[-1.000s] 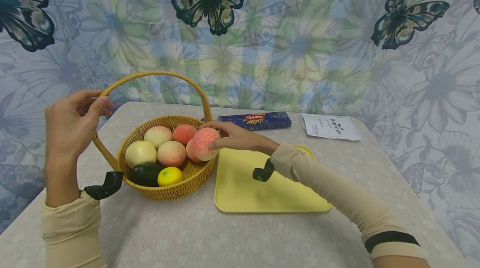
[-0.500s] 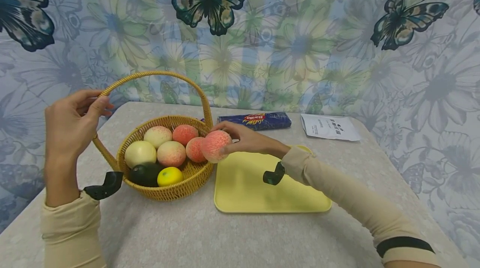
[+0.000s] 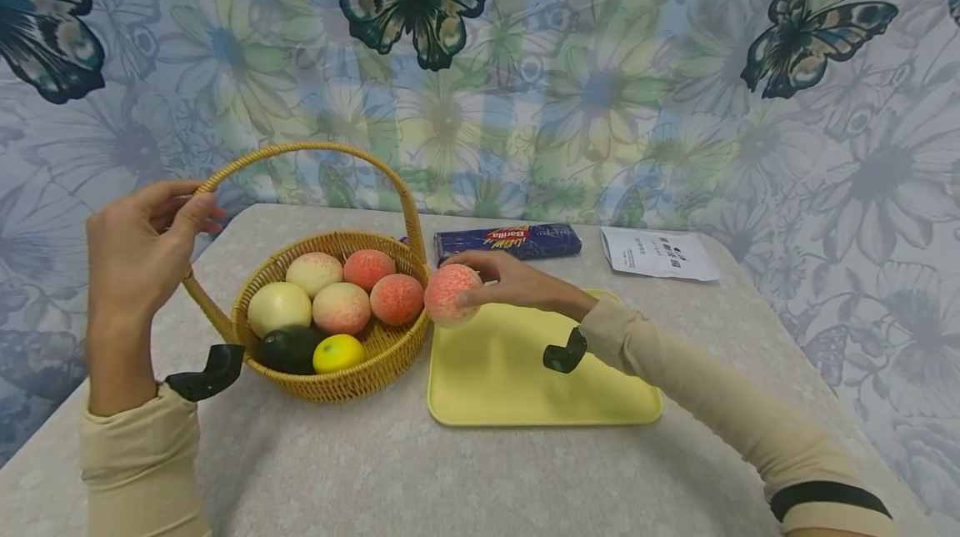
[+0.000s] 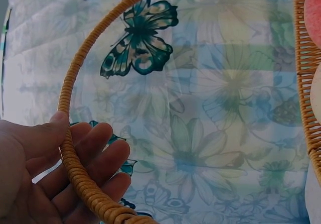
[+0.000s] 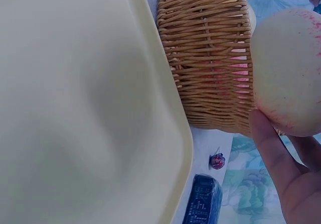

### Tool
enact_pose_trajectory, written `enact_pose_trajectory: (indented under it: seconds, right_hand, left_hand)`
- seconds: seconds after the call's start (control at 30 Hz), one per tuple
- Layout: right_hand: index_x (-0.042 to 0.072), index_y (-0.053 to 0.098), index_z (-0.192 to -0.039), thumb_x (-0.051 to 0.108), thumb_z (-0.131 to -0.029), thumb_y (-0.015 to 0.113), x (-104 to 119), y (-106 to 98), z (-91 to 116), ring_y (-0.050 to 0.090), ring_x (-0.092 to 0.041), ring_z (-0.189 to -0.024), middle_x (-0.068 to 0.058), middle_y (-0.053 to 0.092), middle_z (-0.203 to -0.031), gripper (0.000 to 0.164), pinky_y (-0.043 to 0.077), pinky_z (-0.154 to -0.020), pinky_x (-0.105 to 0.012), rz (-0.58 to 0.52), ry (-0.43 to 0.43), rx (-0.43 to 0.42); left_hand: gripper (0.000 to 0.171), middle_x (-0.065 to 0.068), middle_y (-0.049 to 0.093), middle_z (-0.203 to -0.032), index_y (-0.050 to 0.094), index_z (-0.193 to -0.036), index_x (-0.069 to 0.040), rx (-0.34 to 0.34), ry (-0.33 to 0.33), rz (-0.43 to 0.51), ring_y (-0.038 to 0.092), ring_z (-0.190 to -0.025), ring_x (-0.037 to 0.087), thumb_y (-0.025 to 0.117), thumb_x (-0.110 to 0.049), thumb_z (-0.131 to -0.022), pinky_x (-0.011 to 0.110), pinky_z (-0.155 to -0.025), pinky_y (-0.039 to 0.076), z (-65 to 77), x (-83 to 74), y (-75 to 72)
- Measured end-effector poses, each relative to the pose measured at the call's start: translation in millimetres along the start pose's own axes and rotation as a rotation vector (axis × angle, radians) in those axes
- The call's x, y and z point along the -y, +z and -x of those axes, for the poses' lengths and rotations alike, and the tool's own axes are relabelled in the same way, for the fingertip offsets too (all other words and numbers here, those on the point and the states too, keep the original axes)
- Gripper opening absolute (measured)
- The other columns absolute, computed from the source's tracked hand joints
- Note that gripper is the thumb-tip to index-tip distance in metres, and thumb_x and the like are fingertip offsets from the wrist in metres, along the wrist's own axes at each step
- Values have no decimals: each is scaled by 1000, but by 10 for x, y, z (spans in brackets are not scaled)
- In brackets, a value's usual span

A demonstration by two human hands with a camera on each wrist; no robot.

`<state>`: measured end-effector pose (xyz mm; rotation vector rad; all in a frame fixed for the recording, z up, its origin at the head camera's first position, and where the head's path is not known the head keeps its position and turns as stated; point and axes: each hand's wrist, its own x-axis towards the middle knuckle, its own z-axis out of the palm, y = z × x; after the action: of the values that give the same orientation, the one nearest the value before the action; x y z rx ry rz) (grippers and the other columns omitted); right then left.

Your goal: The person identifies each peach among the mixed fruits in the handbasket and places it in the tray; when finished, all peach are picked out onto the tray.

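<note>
My left hand holds the left side of the handle of a round wicker basket, thumb and fingers about the wrapped cane. A pink-speckled peach is in my right hand, gripped between thumb and fingers. It is raised just past the basket's right rim, over the near-left corner region of a yellow tray. Its pale underside shows in the right wrist view. Inside the basket lie several more peaches, a pale green round fruit, an avocado and a lemon.
Behind the tray lies a blue Barilla pasta packet, with a white printed sheet to its right. A small dark red object sits by the basket in the right wrist view. A butterfly-patterned cloth hangs behind the table.
My right hand has carried the peach rightward out of the basket, past its rim, uncovering another peach there. The left hand keeps its place on the handle.
</note>
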<state>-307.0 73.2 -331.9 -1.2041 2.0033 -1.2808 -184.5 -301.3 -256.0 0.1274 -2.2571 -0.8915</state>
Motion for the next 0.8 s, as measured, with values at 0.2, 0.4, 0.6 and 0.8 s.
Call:
enact_pose_trajectory:
  seconds: [0.2, 0.4, 0.6, 0.8]
  right_hand:
    - [12, 46, -141, 37, -88, 68, -44, -48, 63, 62, -24, -106, -5, 57, -129, 62, 53, -85, -44, -3, 25, -20]
    - [15, 50, -139, 30, -88, 68, -98, -85, 119, 64, -24, -104, -5, 58, -127, 56, 51, -86, -53, -13, 48, -45]
    - [18, 52, -137, 24, -88, 69, -149, -109, 186, 64, -25, -104, -5, 59, -127, 52, 49, -87, -56, -15, 89, -75]
    - [19, 53, -136, 26, -88, 69, -229, -138, 239, 66, -24, -101, -5, 63, -122, 52, 49, -87, -57, 13, 119, -107]
  left_hand:
    - [34, -33, 51, -76, 65, -122, -5, 0, -9, 2, 53, -68, -18, 58, -27, -96, 8, -63, 38, -4, -10, -4]
    - [34, -35, 51, -76, 66, -121, -5, -3, -5, -1, 53, -68, -19, 59, -27, -96, 9, -63, 38, -11, 3, -11]
    - [35, -34, 50, -76, 65, -122, -5, 2, -6, -7, 53, -68, -18, 58, -27, -96, 10, -62, 38, -9, -2, -11]
    - [34, -38, 49, -73, 66, -121, -5, 7, -3, -6, 52, -67, -20, 58, -26, -97, 9, -59, 37, -15, -4, -8]
